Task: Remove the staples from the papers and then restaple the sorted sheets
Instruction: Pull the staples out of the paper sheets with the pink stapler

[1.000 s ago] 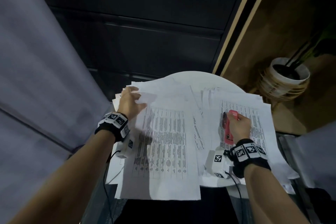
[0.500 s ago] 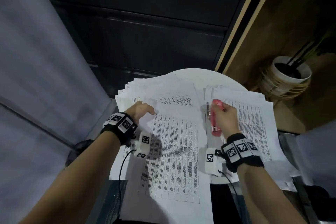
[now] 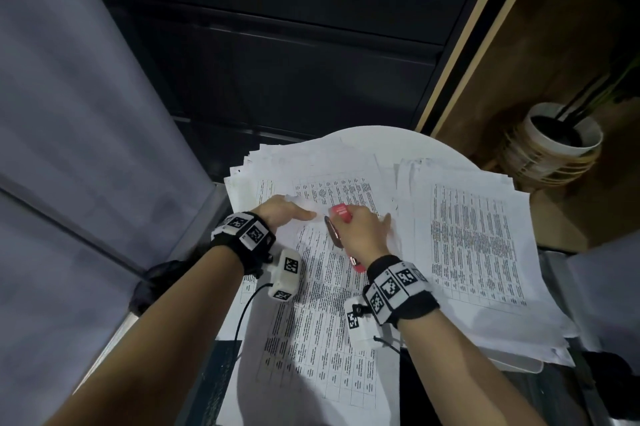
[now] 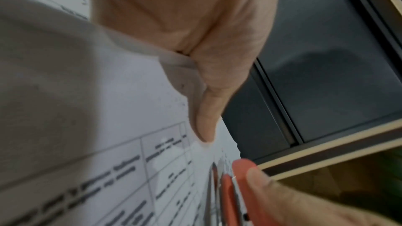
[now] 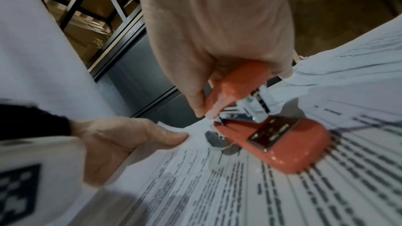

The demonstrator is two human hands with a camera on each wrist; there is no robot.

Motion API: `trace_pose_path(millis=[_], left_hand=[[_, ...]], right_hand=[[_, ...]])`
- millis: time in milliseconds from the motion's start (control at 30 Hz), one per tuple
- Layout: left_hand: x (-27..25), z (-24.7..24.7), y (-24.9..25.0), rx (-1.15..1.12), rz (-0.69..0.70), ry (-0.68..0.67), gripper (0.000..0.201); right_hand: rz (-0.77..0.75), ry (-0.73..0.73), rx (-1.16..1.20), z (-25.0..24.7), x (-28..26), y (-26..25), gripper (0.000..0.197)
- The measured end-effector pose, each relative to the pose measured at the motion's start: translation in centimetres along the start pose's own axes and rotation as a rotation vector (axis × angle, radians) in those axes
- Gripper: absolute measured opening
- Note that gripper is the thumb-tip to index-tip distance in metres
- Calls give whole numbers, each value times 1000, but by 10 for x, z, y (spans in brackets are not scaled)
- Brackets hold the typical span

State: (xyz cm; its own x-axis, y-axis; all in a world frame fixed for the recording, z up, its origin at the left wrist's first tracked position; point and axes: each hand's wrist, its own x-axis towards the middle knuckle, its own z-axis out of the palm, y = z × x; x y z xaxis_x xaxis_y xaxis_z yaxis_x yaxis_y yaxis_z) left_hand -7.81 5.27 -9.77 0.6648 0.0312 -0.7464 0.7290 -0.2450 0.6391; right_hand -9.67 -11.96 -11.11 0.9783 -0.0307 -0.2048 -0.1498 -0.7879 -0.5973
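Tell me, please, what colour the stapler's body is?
Coral red stapler, with silver metal parts; the right wrist view shows it best.

Round white table (image 3: 388,136) under two spreads of printed paper sheets, left spread (image 3: 322,304) beside right spread (image 3: 474,238), red metal stapler (image 3: 341,214) over left spread's far corner, left hand (image 3: 284,212) just left of it, right hand (image 3: 363,233) on stapler, white ribbed plant pot (image 3: 554,145) on floor beyond right spread.

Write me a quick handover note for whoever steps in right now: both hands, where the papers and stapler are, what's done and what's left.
Left hand: pinches the top corner of the front sheets.
Right hand: grips the red stapler, its mouth at that corner.
Papers: one pile behind the front sheets, another on the right, all on the round white table.
Done: cannot tell how many sets are finished.
Left: staple this corner, if that is the intent, then the remaining sets.
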Motion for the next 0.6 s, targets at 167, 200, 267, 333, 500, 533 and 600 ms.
trace_pose_path(millis=[167,200,267,333,500,533,600], left_hand=[[11,5,-1,-36,35,45,86],[8,6,-1,-36,30,35,81],[9,8,-1,-26,39,22,75],[10,8,-1,-5,41,33,75],[4,9,0,57,38,99,74],[2,10,-1,53,38,105,75],[-1,12,-2,45,43,100,74]], right_hand=[[28,59,73,7,4,-1,43],[52,51,82,9,4,-1,43],[86,55,91,13,3,1,42],[120,73,119,15,3,2,41],[184,92,169,23,4,-3,37],[189,118,168,25,3,-4,36],[209,186,197,27,2,-5,36]])
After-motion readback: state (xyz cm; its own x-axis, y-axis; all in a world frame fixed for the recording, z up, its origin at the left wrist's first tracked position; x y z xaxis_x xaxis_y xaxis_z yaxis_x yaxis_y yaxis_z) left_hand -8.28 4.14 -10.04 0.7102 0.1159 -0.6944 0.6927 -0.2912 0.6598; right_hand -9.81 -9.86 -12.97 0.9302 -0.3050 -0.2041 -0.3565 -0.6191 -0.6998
